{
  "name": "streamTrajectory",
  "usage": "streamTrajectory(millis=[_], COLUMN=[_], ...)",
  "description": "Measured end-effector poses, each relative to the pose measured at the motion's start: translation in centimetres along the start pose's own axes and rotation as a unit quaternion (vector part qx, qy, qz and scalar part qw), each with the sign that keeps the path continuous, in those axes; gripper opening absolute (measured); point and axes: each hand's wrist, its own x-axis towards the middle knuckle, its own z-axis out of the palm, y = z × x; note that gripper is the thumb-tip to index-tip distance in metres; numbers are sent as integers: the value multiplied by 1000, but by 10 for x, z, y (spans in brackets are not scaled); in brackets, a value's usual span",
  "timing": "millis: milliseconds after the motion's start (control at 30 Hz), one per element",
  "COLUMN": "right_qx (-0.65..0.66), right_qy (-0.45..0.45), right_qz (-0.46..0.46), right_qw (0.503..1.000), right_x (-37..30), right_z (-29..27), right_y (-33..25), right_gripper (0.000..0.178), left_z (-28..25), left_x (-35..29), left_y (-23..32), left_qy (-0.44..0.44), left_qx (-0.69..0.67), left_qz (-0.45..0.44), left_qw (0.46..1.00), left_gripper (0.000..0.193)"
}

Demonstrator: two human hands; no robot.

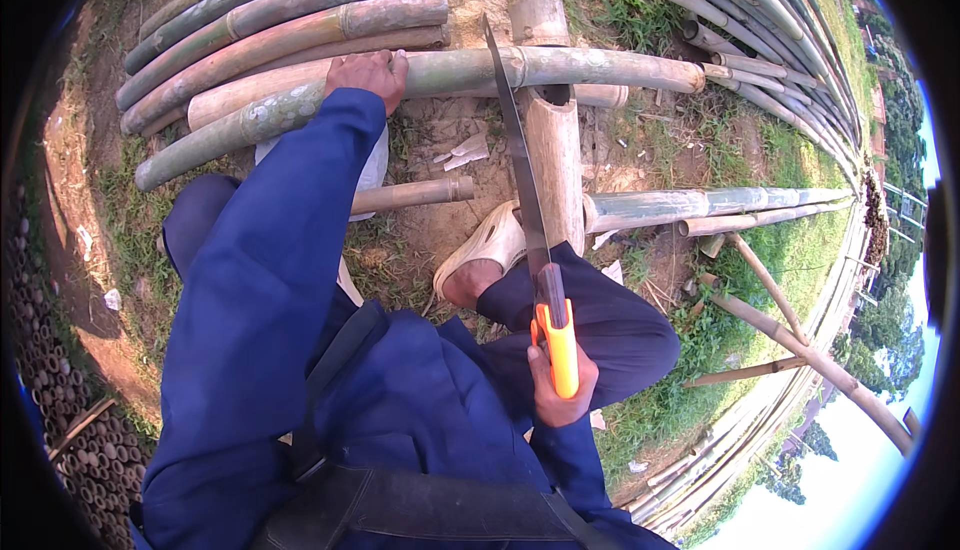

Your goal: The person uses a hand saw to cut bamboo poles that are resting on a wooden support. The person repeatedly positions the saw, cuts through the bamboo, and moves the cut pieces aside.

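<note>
A thick green-grey bamboo pole (450, 72) lies crosswise in front of me, propped over a paler upright-looking bamboo length (553, 155). My left hand (370, 77) is closed over the pole left of the middle, pressing on it from above. In my right hand (563, 382) is the orange handle of a hand saw (522, 165), low by my right knee. The long dark blade runs up from the handle and crosses the pole near the support, its tip beyond the pole. Whether the teeth have cut in, I cannot tell.
Several cut bamboo poles (290, 25) lie side by side at the far left. More long poles (770, 20) are stacked at the far right. A short bamboo piece (415, 195) lies near my cream clog (490, 245). Many stacked bamboo ends (75, 400) show at the lower left.
</note>
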Motion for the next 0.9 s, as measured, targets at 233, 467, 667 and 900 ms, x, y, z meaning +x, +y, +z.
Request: streamTrajectory(millis=[233, 467, 667, 900], right_qx=[56, 83, 36, 59], right_qy=[14, -20, -24, -17], right_qz=[-83, -5, 4, -53], right_qw=[995, 996, 999, 997], right_x=[153, 67, 41, 127], right_z=[61, 34, 23, 65], right_y=[37, 23, 31, 48], right_gripper=[19, 27, 31, 20], left_z=[-17, -16, -17, -23], left_x=[5, 5, 0, 1], left_y=[12, 2, 8, 13], left_qy=[-48, -61, -63, -76], left_qx=[-2, -12, -15, -23], left_qz=[14, -10, 3, 5], left_qw=[999, 998, 998, 997], left_gripper=[57, 60, 60, 60])
